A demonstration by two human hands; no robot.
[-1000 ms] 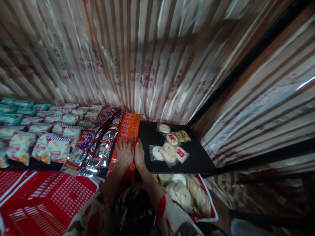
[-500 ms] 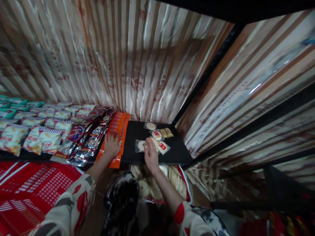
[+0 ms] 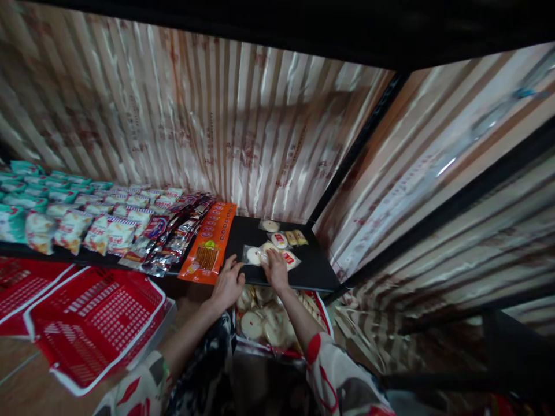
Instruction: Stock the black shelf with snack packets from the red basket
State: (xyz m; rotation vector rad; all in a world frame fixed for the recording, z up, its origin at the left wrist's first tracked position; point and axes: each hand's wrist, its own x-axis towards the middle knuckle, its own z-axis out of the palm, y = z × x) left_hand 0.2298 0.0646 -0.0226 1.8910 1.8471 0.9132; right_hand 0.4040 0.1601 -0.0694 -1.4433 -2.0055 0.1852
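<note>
My right hand (image 3: 276,270) lies over a clear packet of pale round cakes on the black shelf (image 3: 236,231), its fingers curled onto the packet. To its left is a wrapped round cake (image 3: 253,255); to its right a packet with a red label (image 3: 289,260). My left hand (image 3: 228,284) is at the shelf's front edge, fingers apart and holding nothing, between an orange packet (image 3: 207,257) and the wrapped cakes. Behind my right hand are a white packet with a red label (image 3: 278,240), small yellowish packets (image 3: 297,237) and another wrapped round cake (image 3: 269,226).
Dark shiny packets (image 3: 173,240), white snack bags (image 3: 119,233) and green bags (image 3: 23,201) fill the shelf leftward. Below stand a crate of wrapped cakes (image 3: 260,326) and red baskets (image 3: 108,318). A black post (image 3: 359,144) rises at the shelf's right corner, before striped sheeting.
My left hand has left the orange packet and moved right and down toward the wrapped cakes. My right hand stays on the cakes, fingers more curled. The view has shifted.
</note>
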